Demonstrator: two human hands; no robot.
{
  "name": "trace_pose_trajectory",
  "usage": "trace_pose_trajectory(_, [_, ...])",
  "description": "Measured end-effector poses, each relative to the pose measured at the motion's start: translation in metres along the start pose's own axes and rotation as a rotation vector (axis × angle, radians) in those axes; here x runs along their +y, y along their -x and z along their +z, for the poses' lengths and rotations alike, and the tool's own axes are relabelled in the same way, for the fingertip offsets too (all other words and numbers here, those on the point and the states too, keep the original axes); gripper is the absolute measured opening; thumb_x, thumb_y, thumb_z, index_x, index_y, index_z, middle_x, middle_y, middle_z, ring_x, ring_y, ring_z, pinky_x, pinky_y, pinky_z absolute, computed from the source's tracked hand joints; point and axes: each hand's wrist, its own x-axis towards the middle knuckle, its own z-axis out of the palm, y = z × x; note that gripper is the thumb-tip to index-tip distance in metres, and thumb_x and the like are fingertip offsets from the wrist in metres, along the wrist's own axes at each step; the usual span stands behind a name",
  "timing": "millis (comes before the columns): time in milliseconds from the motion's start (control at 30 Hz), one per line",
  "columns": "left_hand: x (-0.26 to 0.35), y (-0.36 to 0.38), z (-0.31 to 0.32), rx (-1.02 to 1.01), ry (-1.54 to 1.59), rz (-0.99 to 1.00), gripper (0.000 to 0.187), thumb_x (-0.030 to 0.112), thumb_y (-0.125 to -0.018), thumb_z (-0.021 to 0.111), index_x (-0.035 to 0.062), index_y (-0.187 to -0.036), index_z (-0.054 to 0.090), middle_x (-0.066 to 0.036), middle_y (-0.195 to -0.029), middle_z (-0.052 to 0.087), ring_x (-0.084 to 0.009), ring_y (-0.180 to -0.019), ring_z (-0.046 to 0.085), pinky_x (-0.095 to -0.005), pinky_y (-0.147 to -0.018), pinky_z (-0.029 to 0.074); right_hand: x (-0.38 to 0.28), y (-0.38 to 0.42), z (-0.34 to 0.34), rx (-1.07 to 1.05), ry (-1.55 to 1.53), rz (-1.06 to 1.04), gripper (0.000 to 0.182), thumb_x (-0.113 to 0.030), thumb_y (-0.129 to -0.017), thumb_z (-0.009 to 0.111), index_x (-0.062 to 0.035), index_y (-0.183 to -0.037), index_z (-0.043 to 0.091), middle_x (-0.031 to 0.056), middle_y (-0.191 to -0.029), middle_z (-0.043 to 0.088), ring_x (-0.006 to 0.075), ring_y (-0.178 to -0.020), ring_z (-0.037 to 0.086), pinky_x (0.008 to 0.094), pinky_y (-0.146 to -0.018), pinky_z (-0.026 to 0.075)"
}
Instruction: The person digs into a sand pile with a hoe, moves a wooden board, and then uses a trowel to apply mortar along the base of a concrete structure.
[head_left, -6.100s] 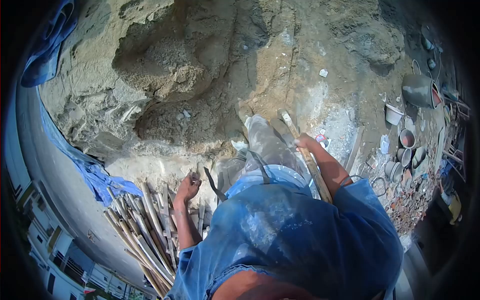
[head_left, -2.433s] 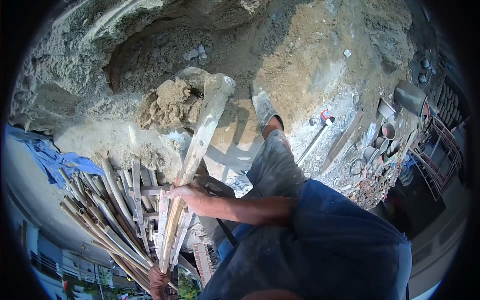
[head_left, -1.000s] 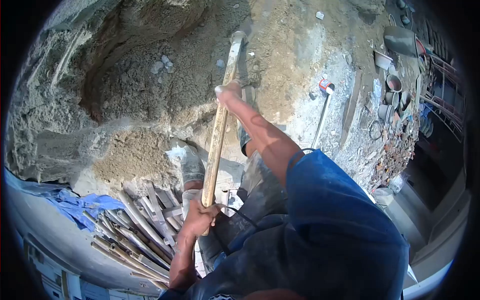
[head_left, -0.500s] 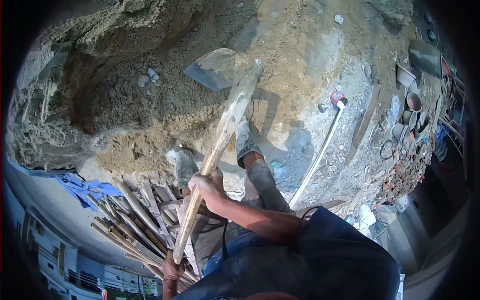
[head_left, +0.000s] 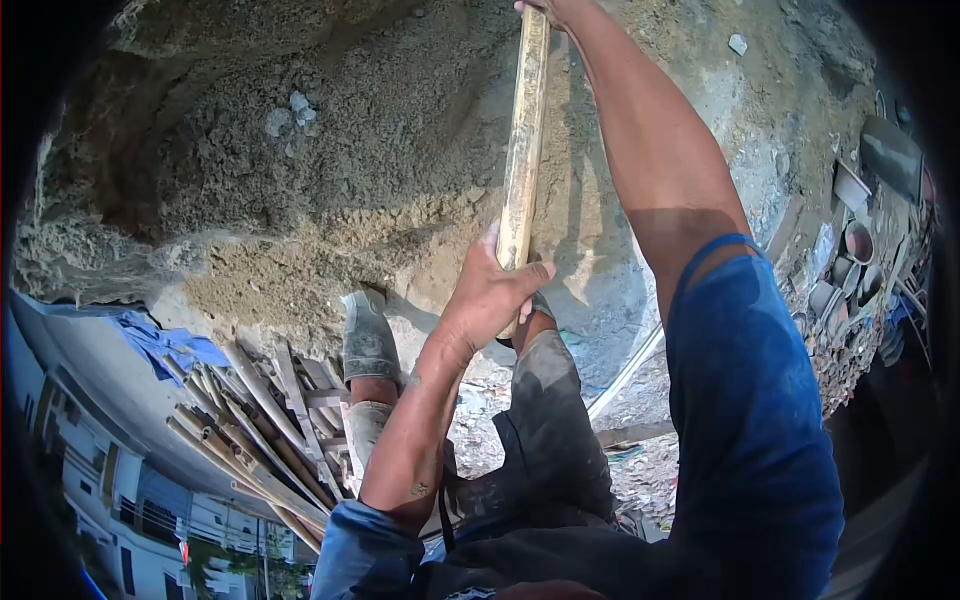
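At the left, a crumpled blue sheet (head_left: 175,345) lies near a pile of long poles (head_left: 262,430). Next come a dusty boot (head_left: 369,335) and the person's legs. The left hand (head_left: 492,295) is wrapped around the low part of a wooden stick (head_left: 525,130). The right hand (head_left: 556,10), partly cut off at the top edge, holds its top part. The stick is in the upper middle, pale yellow-brown, straight and scuffed. The right arm hides some ground behind it. Small buckets (head_left: 858,242) and a big dark tub (head_left: 890,158) sit at the right. The ground (head_left: 400,140) is sandy, lumpy and brown, with sun and shadows. White buildings (head_left: 105,490) show at the lower left.
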Motion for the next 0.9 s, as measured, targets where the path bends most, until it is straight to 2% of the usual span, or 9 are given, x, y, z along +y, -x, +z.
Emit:
trace_pose_trajectory(133, [-0.005, 0.060, -0.004, 0.070, 0.126, -0.109, 0.023, 0.002, -0.078, 0.066, 0.0031, -0.092, 0.048, -0.002, -0.065, 0.051, -0.0091, -0.044, 0.047, -0.0237, -0.040, 0.038, 0.000, 0.066, 0.036, 0.061, 0.140, -0.012, 0.025, -0.007, -0.071, 0.064, 0.0137, -0.083, 0.060, 0.0130, -0.065, 0.062, 0.0169, -0.052, 0.060, 0.0313, -0.045, 0.049])
trace_pose_trajectory(200, [-0.017, 0.088, -0.021, 0.082, 0.113, -0.128, 0.028, 0.003, -0.077, 0.065, 0.0008, -0.099, 0.048, -0.002, -0.066, 0.052, -0.0074, -0.047, 0.048, -0.0232, -0.041, 0.038, 0.060, 0.025, 0.055, -0.144, 0.112, 0.204, 0.032, -0.007, -0.071, 0.057, 0.0147, -0.094, 0.059, 0.0183, -0.068, 0.064, 0.0252, -0.060, 0.066, 0.0377, -0.058, 0.052])
trace_pose_trajectory(300, [-0.044, 0.149, -0.034, 0.123, 0.001, -0.259, 0.031, 0.002, -0.075, 0.064, -0.0001, -0.103, 0.049, -0.002, -0.068, 0.052, -0.0070, -0.046, 0.047, -0.0235, -0.040, 0.037, 0.082, 0.117, 0.060, -0.178, 0.005, 0.442, 0.037, -0.007, -0.075, 0.051, 0.0204, -0.100, 0.055, 0.0202, -0.068, 0.064, 0.0239, -0.061, 0.067, 0.0351, -0.056, 0.052])
trace_pose_trajectory(367, [-0.070, 0.190, -0.044, 0.124, -0.142, -0.268, 0.037, 0.004, -0.073, 0.066, -0.0028, -0.107, 0.051, -0.005, -0.076, 0.053, -0.0152, -0.068, 0.053, -0.0281, -0.066, 0.045, 0.126, 0.159, 0.072, -0.293, 0.101, 0.474, 0.038, -0.010, -0.071, 0.058, 0.0160, -0.099, 0.058, 0.0208, -0.071, 0.065, 0.0217, -0.060, 0.066, 0.0346, -0.059, 0.052])
trace_pose_trajectory(433, [-0.085, 0.231, -0.063, 0.111, -0.151, -0.289, 0.039, 0.005, -0.073, 0.066, -0.0032, -0.107, 0.051, -0.006, -0.080, 0.054, -0.0167, -0.075, 0.053, -0.0292, -0.072, 0.044, 0.165, 0.203, 0.084, -0.277, 0.125, 0.504, 0.040, -0.012, -0.069, 0.062, 0.0119, -0.101, 0.060, 0.0188, -0.073, 0.067, 0.0207, -0.063, 0.067, 0.0320, -0.061, 0.052])
trace_pose_trajectory(533, [-0.089, 0.256, -0.089, 0.083, -0.209, -0.294, 0.042, 0.005, -0.072, 0.067, -0.0035, -0.110, 0.051, -0.009, -0.087, 0.055, -0.0181, -0.082, 0.052, -0.0306, -0.078, 0.044, 0.152, 0.245, 0.085, -0.227, -0.209, 0.605, 0.032, -0.012, -0.073, 0.064, 0.0075, -0.099, 0.062, 0.0131, -0.074, 0.066, 0.0209, -0.064, 0.065, 0.0330, -0.059, 0.052])
trace_pose_trajectory(567, [-0.088, 0.261, -0.098, 0.061, -0.260, -0.273, 0.044, 0.005, -0.072, 0.067, -0.0034, -0.113, 0.051, -0.010, -0.089, 0.055, -0.0180, -0.083, 0.052, -0.0310, -0.078, 0.043, 0.141, 0.248, 0.078, -0.324, -0.576, 0.744, 0.013, -0.011, -0.079, 0.063, 0.0000, -0.086, 0.060, 0.0061, -0.068, 0.058, 0.0198, -0.057, 0.059, 0.0342, -0.053, 0.050])
trace_pose_trajectory(700, [-0.080, 0.270, -0.134, 0.050, -0.273, -0.168, 0.044, 0.005, -0.073, 0.064, -0.0034, -0.114, 0.050, -0.010, -0.087, 0.055, -0.0177, -0.082, 0.052, -0.0308, -0.078, 0.044, 0.140, 0.234, 0.110, -0.187, -0.771, 0.767, 0.018, -0.009, -0.081, 0.061, -0.0090, -0.071, 0.047, 0.0005, -0.060, 0.042, 0.0159, -0.045, 0.044, 0.0338, -0.043, 0.044])
trace_pose_trajectory(900, [-0.092, 0.375, -0.228, 0.030, -0.395, -0.246, 0.039, 0.004, -0.071, 0.063, -0.0015, -0.108, 0.053, -0.005, -0.084, 0.053, -0.0130, -0.076, 0.049, -0.0277, -0.069, 0.043, 0.066, 0.355, 0.151, -0.093, -0.879, 0.738, 0.009, -0.006, -0.080, 0.062, -0.0056, -0.080, 0.052, 0.0040, -0.067, 0.047, 0.0158, -0.051, 0.050, 0.0317, -0.046, 0.046])
